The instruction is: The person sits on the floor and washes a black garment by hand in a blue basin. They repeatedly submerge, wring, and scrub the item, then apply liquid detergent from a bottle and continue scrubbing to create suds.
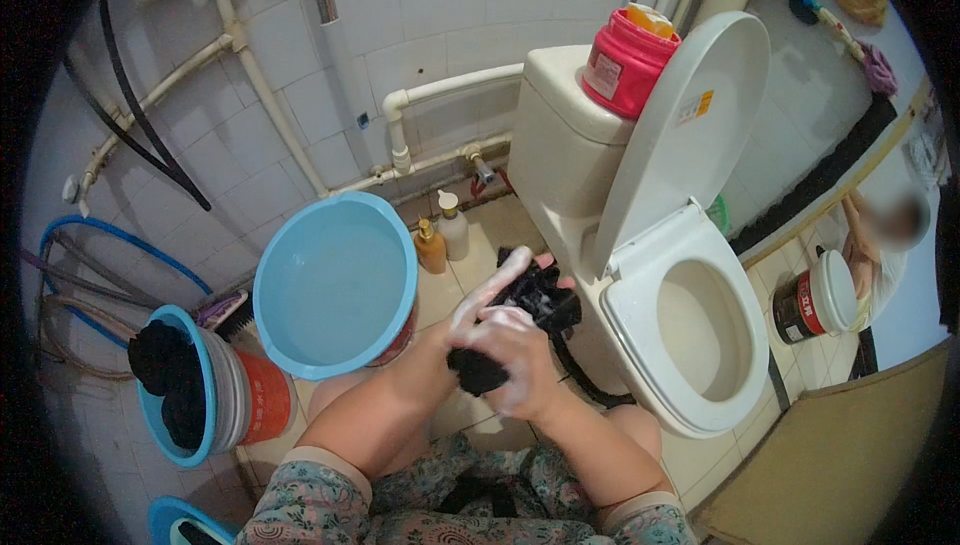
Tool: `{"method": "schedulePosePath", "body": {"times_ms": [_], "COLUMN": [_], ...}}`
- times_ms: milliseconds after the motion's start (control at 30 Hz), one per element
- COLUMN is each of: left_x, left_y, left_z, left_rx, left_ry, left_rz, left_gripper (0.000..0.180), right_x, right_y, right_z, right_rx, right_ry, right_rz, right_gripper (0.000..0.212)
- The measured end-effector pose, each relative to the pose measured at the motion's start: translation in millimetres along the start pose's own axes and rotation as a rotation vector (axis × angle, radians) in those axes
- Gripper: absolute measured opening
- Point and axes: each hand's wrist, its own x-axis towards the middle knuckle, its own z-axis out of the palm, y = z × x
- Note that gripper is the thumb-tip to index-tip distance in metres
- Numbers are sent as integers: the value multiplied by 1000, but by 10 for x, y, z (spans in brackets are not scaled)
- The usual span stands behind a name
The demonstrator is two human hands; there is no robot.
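Note:
A soapy black cloth is bunched between my two hands, with white suds on it. My left hand lies along its upper left side, foam coating the skin; some fingertips show past the cloth's far edge. Closer to me, my right hand is closed round the lower part, and a dark end of the cloth sticks out at its left. The hands press together above the floor, between a blue basin of cloudy water and the toilet. Part of each hand's fingers is hidden by the cloth and foam.
Dark cloths fill a blue basin on a bucket at the left. Two pump bottles stand by the wall. A pink tub sits on the toilet tank. At the far right a person is beside a lidded bucket.

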Motion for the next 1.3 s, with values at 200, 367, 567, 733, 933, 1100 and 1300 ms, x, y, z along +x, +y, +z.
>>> {"method": "schedulePosePath", "body": {"times_ms": [200,367,567,733,933,1100,1300], "left_x": [94,652,35,-15,182,71,212], "left_y": [-354,-336,-7,256,-211,-61,-33], "left_z": [-93,-1071,-119,-146,-149,-189,-255], "left_rx": [-157,-536,-358,-362,192,-53,8], "left_ry": [74,-615,292,98,200,-14,-65], "left_rz": [319,136,306,570,593,-26,-20], "left_gripper": [19,29,34,53,49,46,29], "right_x": [92,72,-130,-149,-92,-54,-100], "right_y": [433,299,635,223,482,406,37], "right_z": [-80,190,153,26,-64,-280,139], "right_rx": [-203,-180,584,1528,1310,449,-343], "right_ry": [495,333,565,315,794,716,131], "right_rz": [446,242,636,912,968,580,-121], "right_gripper": [21,17,25,37,38,44,27]}}
